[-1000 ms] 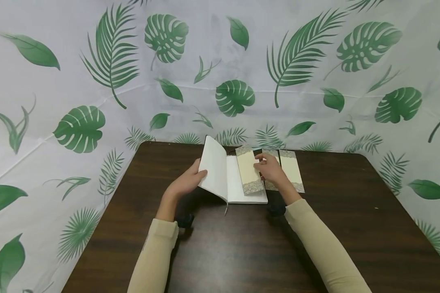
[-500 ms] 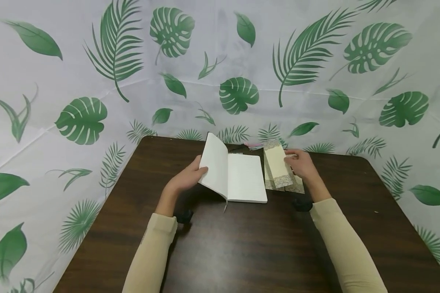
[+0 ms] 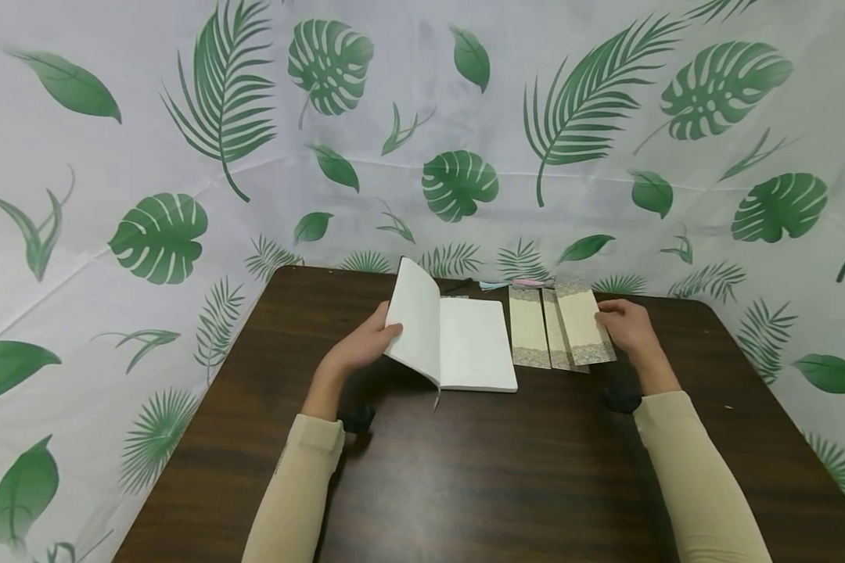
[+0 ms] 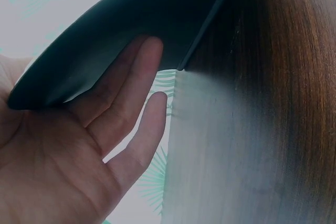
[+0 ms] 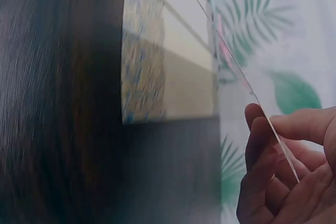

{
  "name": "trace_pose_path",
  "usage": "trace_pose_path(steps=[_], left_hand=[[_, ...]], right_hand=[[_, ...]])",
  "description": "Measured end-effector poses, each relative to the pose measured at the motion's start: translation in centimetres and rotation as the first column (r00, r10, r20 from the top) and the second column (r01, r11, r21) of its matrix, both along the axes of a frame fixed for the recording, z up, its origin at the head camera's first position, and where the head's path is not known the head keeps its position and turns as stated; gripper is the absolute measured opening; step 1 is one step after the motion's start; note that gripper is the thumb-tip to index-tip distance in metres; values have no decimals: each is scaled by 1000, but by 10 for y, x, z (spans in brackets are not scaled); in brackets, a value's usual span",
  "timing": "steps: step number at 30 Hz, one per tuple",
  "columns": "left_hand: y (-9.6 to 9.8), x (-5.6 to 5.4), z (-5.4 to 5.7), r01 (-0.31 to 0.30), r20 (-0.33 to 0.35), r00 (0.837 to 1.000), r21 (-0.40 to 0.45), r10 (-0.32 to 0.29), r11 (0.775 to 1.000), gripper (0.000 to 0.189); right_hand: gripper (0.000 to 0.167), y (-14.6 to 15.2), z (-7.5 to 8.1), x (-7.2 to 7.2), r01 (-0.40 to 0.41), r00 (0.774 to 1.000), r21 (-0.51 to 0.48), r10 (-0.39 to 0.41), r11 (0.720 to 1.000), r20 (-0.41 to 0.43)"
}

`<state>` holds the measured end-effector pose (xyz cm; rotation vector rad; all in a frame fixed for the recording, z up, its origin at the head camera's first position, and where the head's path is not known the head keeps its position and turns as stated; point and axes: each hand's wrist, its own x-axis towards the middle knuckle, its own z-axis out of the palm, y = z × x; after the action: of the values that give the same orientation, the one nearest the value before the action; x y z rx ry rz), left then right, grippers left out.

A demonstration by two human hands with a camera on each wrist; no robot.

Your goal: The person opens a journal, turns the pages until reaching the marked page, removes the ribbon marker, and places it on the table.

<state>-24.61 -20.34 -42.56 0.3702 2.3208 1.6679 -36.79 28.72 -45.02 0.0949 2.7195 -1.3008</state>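
An open notebook [image 3: 475, 344] with blank white pages lies near the table's back. My left hand [image 3: 361, 344] grips its raised left side, thumb on the page; the left wrist view shows fingers behind the dark cover [image 4: 126, 30]. My right hand [image 3: 628, 324] pinches a cream card [image 3: 581, 317] with patterned ends by its right edge. In the right wrist view that card appears almost edge-on between thumb and fingers. Beneath and left of it lie two similar cards, one fully visible [image 3: 530, 324] and one partly covered [image 3: 556, 332].
A pink tassel [image 3: 533, 282] and a light blue tassel [image 3: 494, 286] lie behind the cards. A thin dark item [image 3: 459, 286] sits behind the notebook. A ribbon [image 3: 436, 400] hangs from its spine. The leaf-printed cloth [image 3: 366, 195] rises behind the brown table [image 3: 422, 485].
My right hand has carried the cream card rightward, from above the notebook's right page to over the rightmost card. My left hand still holds the notebook's left side up.
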Motion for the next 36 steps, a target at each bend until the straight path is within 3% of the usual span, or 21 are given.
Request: trace_pose_path(steps=[5,14,19,23,29,36], left_hand=[[3,0,0,4,6,1000,-8,-4,1000,60],[-3,3,-4,-17,3,1000,-17,17,1000,60],[1,1,-3,1,-1,1000,-14,-1,1000,60],[3,2,1,-2,5,1000,-11,2,1000,61],[4,4,4,-7,8,1000,-14,7,1000,61],[5,4,3,0,18,1000,-6,0,1000,61]], right_hand=[[55,23,-11,-2,68,998,-2,-68,998,15],[54,34,-21,-8,105,994,41,-106,994,30],[59,39,-21,-1,127,991,82,-130,988,34],[63,37,-13,3,129,990,145,-136,981,36],[66,14,5,12,51,999,158,-48,986,-20],[56,-45,17,29,-94,989,111,106,989,-104]])
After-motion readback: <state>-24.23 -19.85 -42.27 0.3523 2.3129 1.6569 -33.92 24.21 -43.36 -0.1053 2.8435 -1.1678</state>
